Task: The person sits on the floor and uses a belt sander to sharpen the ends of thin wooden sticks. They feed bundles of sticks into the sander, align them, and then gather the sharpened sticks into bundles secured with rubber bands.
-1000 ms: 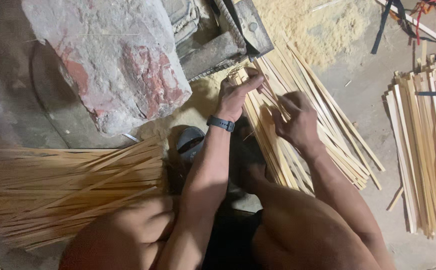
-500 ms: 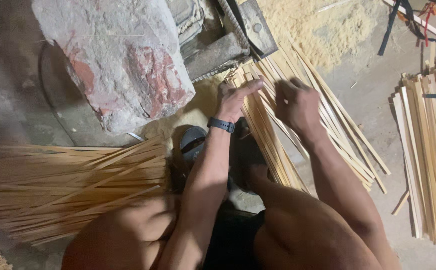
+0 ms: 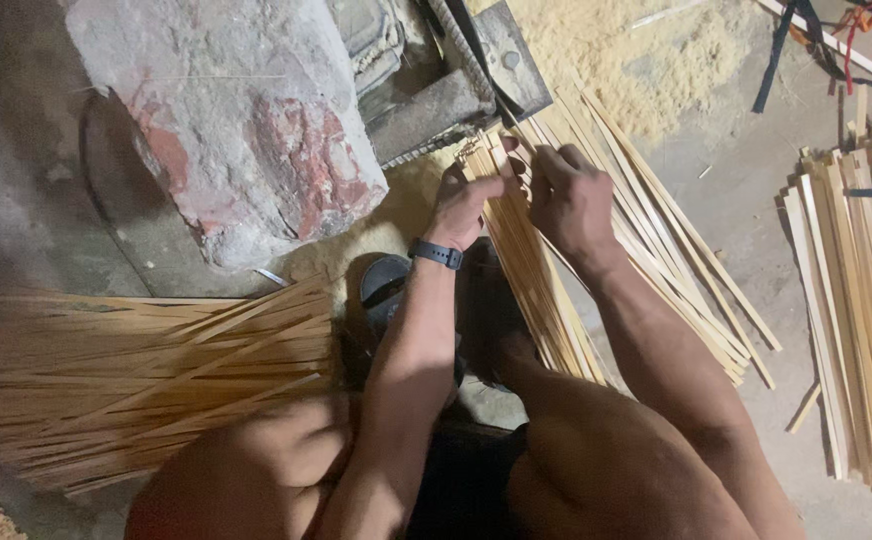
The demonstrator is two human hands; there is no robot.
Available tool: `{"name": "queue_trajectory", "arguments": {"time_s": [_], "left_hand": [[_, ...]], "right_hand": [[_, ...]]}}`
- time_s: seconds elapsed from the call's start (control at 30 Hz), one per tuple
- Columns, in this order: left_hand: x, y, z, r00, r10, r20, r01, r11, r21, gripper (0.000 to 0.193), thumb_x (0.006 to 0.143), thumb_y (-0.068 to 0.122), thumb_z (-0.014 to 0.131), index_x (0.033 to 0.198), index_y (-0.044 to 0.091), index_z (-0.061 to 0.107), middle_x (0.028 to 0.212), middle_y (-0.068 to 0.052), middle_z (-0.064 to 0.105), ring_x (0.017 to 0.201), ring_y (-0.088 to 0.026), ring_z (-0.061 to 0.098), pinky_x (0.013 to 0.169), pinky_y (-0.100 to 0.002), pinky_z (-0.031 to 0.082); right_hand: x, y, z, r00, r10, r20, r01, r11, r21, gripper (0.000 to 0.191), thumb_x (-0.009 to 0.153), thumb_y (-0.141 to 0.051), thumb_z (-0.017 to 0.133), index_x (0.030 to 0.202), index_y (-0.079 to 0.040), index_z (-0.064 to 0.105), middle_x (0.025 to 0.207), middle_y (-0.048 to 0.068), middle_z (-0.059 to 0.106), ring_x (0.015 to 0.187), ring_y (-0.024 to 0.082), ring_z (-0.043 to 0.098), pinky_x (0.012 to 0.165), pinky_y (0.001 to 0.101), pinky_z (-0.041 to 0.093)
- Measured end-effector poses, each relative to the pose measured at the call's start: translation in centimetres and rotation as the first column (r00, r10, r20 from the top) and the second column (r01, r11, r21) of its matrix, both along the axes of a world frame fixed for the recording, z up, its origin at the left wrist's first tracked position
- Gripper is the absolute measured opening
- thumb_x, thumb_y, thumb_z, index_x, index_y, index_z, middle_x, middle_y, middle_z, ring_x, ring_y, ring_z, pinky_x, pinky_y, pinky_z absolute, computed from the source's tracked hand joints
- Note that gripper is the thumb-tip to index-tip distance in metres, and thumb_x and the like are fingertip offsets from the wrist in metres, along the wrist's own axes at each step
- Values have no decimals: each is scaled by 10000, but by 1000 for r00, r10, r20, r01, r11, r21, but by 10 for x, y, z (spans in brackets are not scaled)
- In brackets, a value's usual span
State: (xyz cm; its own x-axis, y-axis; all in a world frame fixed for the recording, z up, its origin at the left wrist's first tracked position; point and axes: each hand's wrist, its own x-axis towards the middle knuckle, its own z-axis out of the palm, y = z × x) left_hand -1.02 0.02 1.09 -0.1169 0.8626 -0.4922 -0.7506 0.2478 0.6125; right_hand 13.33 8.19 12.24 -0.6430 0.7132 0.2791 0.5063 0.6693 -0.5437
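A fan of thin pale bamboo strips (image 3: 541,290) lies on the floor in front of me, running from the metal tool (image 3: 501,60) down toward my knees. My left hand (image 3: 466,200), with a dark watch on its wrist, pinches the upper ends of these strips. My right hand (image 3: 571,195) grips the same strip ends just beside it, fingers curled over them. Both hands sit close together below the dark metal tool.
A large pale stone block (image 3: 226,120) with red patches stands at upper left. A pile of split strips (image 3: 146,380) lies at left, a tied bundle (image 3: 861,310) at right. Sawdust (image 3: 646,60) covers the upper floor. A dark sandal (image 3: 391,290) sits under my left arm.
Both hands have slid up along the strips toward the metal tool, and my right hand has closed in next to the left at the strip ends.
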Motion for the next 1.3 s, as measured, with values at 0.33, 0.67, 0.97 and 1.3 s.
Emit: {"name": "queue_trajectory", "arguments": {"time_s": [0.33, 0.67, 0.97, 1.3], "left_hand": [[2, 4, 16, 966, 60, -251, -87, 991, -99, 402, 746, 100, 889, 1058, -110, 748, 1121, -210, 783, 1150, -246, 706, 1102, -383, 392], [4, 10, 1, 993, 24, -117, -34, 996, -86, 762, 761, 388, 877, 1345, -32, 627, 1480, -221, 578, 1453, -284, 443, 1228, -402, 257], [4, 5, -8, 969, 225, -100, -231, 971, -56, 371, 890, 190, 743, 1177, -44, 737, 1195, -207, 728, 1074, -269, 694, 917, -400, 564], [2, 11, 43, 938, 245, -246, -247, 969, 22, 353, 777, 134, 905, 1043, -42, 753, 939, -152, 772, 769, -219, 727, 727, -347, 612]], "right_hand": [[37, -8, 34, 999, 20, 27, -25, 976, 215, 186, 938, -72, 690, 1113, -48, 747, 923, 116, 700, 777, 278, 663, 679, 390, 563], [41, -18, -4, 1000, 5, -17, -7, 995, -104, 111, 1022, -56, 677, 1081, -48, 771, 768, 84, 671, 599, 185, 653, 505, 327, 541], [-20, 5, 7, 1000, 25, -14, -25, 1000, -2, 39, 987, -70, 693, 971, -51, 724, 776, 116, 642, 589, 255, 619, 515, 409, 492], [34, -12, 45, 999, 23, -39, -12, 965, 261, 128, 888, -108, 709, 996, -40, 720, 824, 154, 655, 688, 318, 648, 601, 419, 521]]}}
